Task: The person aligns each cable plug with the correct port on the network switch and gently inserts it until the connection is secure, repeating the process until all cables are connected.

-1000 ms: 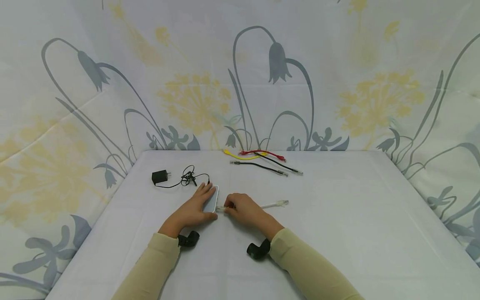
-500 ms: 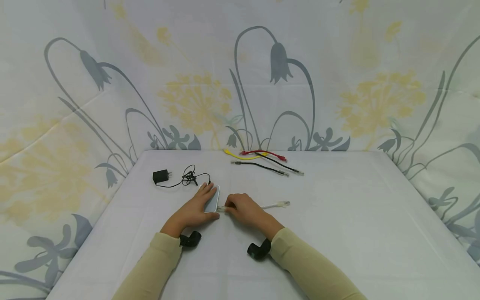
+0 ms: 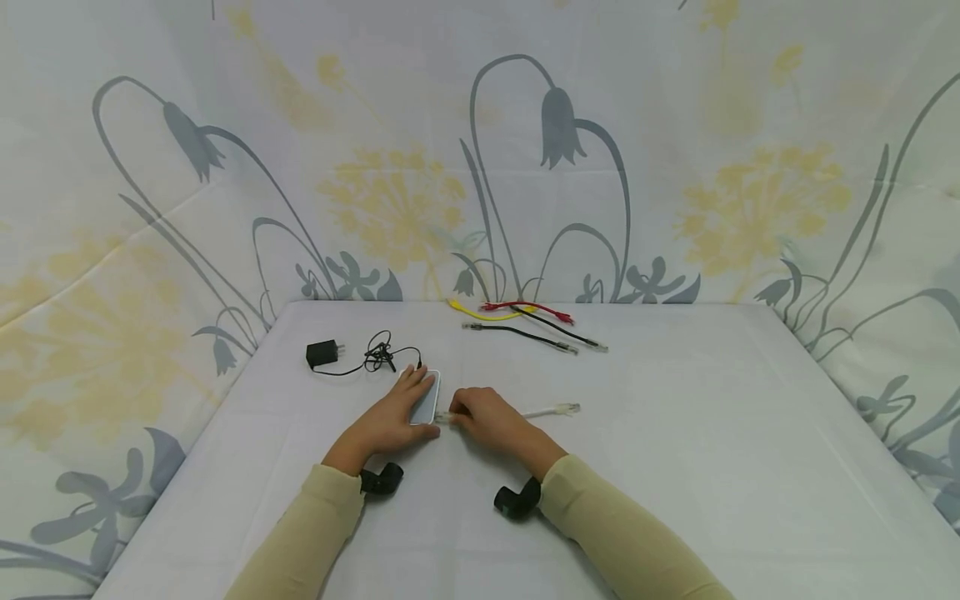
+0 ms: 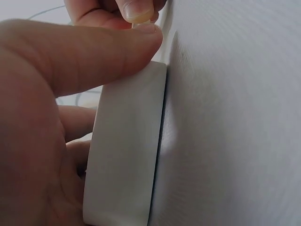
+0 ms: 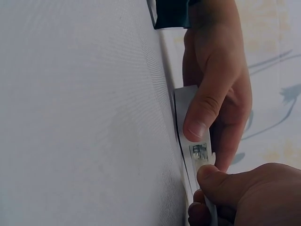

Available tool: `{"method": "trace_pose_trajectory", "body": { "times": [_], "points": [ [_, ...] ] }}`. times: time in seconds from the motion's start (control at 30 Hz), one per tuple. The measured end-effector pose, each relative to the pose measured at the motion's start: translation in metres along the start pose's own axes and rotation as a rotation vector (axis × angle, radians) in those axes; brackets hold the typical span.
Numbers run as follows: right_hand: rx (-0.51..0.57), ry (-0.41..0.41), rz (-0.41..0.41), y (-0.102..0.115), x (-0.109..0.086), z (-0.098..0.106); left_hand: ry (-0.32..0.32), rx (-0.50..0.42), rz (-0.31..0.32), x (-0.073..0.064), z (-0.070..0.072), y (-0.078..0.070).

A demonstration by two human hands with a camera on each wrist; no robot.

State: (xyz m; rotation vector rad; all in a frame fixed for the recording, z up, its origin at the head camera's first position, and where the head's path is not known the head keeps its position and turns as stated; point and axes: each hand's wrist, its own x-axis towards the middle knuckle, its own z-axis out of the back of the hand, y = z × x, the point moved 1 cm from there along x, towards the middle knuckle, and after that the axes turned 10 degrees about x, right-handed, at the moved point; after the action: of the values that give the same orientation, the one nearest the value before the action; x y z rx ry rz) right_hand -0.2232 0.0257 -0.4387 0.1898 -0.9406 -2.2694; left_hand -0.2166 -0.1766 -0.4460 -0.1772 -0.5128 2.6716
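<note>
On the desk [image 3: 675, 467], the left hand [image 3: 384, 422] rests outstretched over the white network box [image 3: 425, 405]; the right hand [image 3: 491, 418] pinches the white Ethernet cable [image 3: 538, 412] by one clear plug, pointing lengthwise at the box's right side.

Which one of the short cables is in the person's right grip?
The white cable, pinched at one end by the right grip; the yellow cable, red cable and two black cables lie farther back, untouched.

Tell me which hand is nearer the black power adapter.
Left. The left hand, on the white box, lies below and right of the adapter in the head view; the right hand, pinching the white cable, is farther right.
</note>
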Motion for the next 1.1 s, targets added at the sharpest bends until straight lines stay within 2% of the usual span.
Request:
{"method": "trace_pose_trajectory", "body": {
  "times": [0.67,1.1],
  "points": [
    [-0.015,-0.003,0.005,-0.0019,0.0036,-0.0042,0.001,0.010,-0.003,0.0015,0.0021,-0.0020],
    [-0.058,0.013,-0.002,-0.0005,0.0034,-0.0048,-0.002,-0.024,-0.001,-0.0010,0.0016,0.0011]
  ]
}}
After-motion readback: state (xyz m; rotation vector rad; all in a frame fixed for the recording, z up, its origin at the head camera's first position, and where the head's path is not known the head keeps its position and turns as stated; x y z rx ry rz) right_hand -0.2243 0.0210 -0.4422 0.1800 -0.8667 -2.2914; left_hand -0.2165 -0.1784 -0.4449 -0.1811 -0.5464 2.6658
